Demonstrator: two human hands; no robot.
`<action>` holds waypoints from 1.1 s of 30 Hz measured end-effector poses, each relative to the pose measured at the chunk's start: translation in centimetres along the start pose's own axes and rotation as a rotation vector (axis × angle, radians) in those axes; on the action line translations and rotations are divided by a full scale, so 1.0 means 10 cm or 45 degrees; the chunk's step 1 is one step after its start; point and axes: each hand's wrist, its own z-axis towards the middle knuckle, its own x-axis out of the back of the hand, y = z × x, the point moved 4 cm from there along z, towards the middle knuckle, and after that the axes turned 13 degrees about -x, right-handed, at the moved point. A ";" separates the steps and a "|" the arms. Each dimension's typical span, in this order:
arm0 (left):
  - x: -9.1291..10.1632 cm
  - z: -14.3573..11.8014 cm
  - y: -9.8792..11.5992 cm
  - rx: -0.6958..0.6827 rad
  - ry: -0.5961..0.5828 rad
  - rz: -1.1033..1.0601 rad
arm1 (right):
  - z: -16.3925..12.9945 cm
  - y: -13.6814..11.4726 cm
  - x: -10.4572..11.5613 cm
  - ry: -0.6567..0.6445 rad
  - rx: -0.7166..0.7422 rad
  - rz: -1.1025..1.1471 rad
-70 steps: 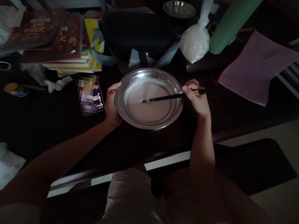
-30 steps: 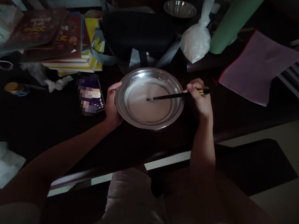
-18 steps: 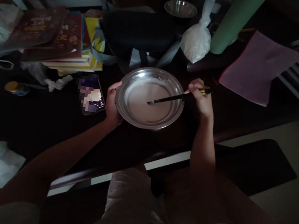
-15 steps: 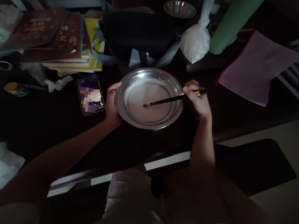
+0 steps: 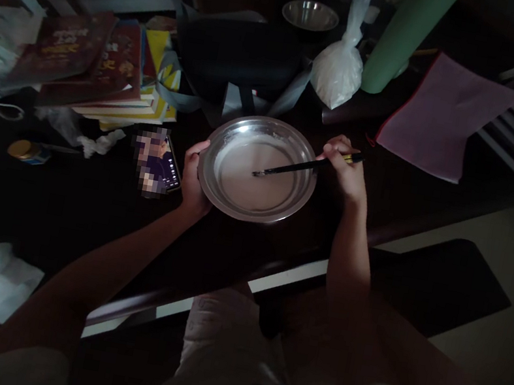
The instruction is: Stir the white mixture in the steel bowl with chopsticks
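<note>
Stainless-steel bowl (image 5: pixel 253 215) of pale liquid (image 5: pixel 257 194) at frame centre, left hand (image 5: pixel 193 181) gripping its left rim. Right hand (image 5: pixel 347 174), right of centre, pinching black chopsticks (image 5: pixel 294 168) (one or two, cannot tell), tip at liquid. Lit smartphone (image 5: pixel 172 169) beside left hand.

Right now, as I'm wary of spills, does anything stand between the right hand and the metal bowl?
Nothing visible does; the right hand holds a black utensil reaching into the metal bowl, tip at the pale mixture.
</note>
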 end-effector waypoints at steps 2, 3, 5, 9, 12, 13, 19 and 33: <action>0.02 0.01 -0.02 0.001 -0.045 -0.001 | 0.00 -0.01 -0.01 -0.023 -0.005 -0.004; 0.02 0.01 -0.02 -0.005 -0.056 -0.012 | 0.00 -0.02 -0.02 -0.049 -0.004 -0.013; 0.02 0.00 -0.03 -0.028 -0.045 -0.032 | 0.00 -0.01 -0.03 -0.077 0.004 -0.031; -0.02 -0.02 0.00 -0.074 -0.014 0.020 | 0.03 0.04 0.01 0.005 -0.002 -0.019; -0.05 -0.03 0.01 -0.052 0.036 0.023 | 0.03 0.06 0.01 -0.013 0.000 0.010; -0.06 -0.03 0.01 -0.042 0.059 0.011 | 0.03 0.06 0.00 -0.046 0.003 0.009; -0.05 -0.03 0.02 -0.037 0.056 0.029 | 0.02 0.03 0.02 -0.003 -0.019 0.009; -0.02 -0.02 0.01 0.030 0.072 -0.021 | 0.02 0.03 0.00 -0.042 -0.013 -0.005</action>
